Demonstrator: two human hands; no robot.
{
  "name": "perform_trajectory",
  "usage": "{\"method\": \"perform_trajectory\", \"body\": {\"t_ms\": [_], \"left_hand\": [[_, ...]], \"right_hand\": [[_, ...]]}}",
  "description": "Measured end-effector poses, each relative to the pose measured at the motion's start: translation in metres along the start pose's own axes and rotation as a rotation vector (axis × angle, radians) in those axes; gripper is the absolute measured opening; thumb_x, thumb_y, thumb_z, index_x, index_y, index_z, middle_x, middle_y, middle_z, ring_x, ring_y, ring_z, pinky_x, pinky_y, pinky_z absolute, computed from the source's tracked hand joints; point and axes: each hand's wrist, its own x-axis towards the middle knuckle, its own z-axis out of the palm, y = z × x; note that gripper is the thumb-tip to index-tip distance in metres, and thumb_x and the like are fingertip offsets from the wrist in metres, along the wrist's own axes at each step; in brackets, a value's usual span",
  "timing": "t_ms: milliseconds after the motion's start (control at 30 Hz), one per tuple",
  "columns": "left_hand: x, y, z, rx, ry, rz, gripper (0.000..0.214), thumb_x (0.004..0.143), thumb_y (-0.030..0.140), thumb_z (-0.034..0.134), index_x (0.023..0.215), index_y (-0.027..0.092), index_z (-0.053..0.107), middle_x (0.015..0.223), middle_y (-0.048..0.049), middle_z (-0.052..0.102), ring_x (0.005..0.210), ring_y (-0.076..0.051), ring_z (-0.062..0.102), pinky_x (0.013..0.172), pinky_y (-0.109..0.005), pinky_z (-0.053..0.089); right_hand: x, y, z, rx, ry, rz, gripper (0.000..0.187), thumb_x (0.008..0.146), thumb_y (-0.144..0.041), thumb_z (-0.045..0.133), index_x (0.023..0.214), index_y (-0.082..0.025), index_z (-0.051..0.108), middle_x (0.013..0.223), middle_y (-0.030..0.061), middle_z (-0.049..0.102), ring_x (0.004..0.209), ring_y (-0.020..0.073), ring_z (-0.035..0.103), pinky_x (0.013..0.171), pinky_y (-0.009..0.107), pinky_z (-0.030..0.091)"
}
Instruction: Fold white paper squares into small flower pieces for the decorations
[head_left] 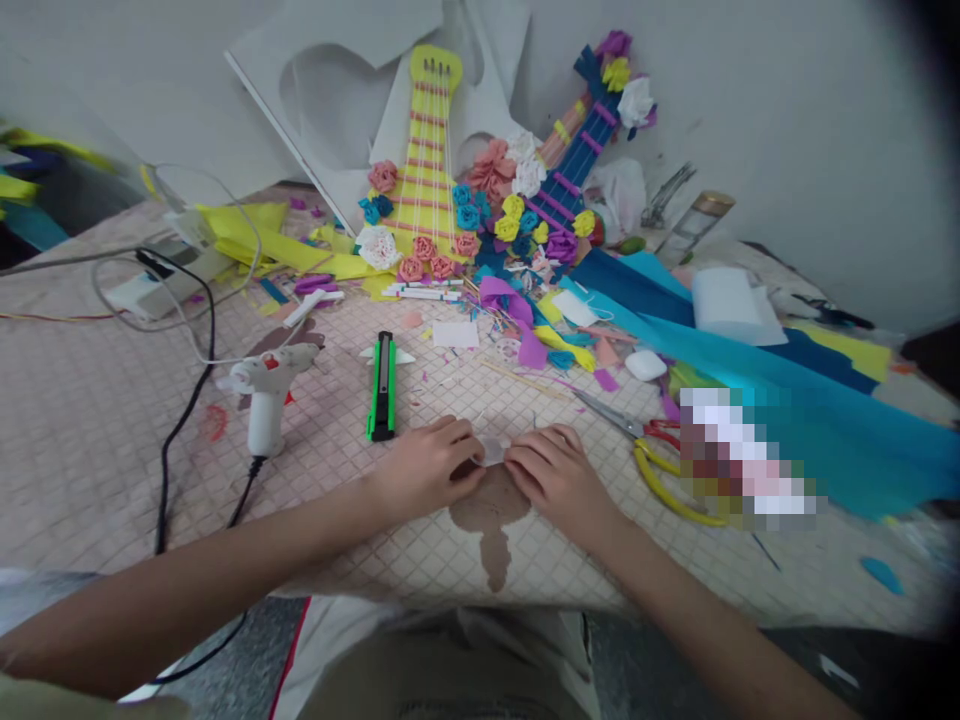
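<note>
My left hand (424, 468) and my right hand (551, 475) meet near the table's front edge, fingers curled and pinched on a small pale paper piece (493, 449) between them. Under both hands lies a brown cut-out shape (489, 520) with a narrow stem that points toward me. A green utility knife (383, 385) lies just beyond my left hand. Yellow-handled scissors (651, 455) lie to the right of my right hand.
A white glue gun (266, 395) stands at the left with its black cord (180, 430) trailing off the table. Two paper guitars, yellow (430, 150) and blue (581, 150), lean on the wall amid paper flowers. Blue felt sheets (750, 370) and scraps cover the right side.
</note>
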Motion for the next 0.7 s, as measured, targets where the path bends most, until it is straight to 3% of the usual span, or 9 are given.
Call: {"method": "perform_trajectory", "body": {"t_ms": [267,700], "left_hand": [[0.0000,-0.0038,0.0045,0.010,0.015,0.016,0.020,0.086,0.024,0.042,0.083,0.016,0.060,0.083,-0.0050,0.056,0.080,-0.017,0.052,0.066,-0.027,0.043],[-0.0025,-0.0070,0.0053,-0.091,0.052,0.019,0.021,0.086,0.025,0.044,0.081,0.016,0.061,0.082,-0.0052,0.056,0.080,-0.016,0.051,0.069,-0.027,0.044]], "right_hand": [[-0.0014,-0.0035,-0.0028,0.088,0.099,0.121,0.008,0.077,-0.018,0.056,0.082,-0.019,0.062,0.085,0.0040,0.060,0.082,0.0179,0.050,0.080,0.036,0.035],[-0.0027,-0.0009,0.0008,0.126,0.069,0.116,0.008,0.079,-0.023,0.056,0.078,-0.021,0.064,0.081,0.0010,0.061,0.080,0.0156,0.051,0.082,0.037,0.031]]}}
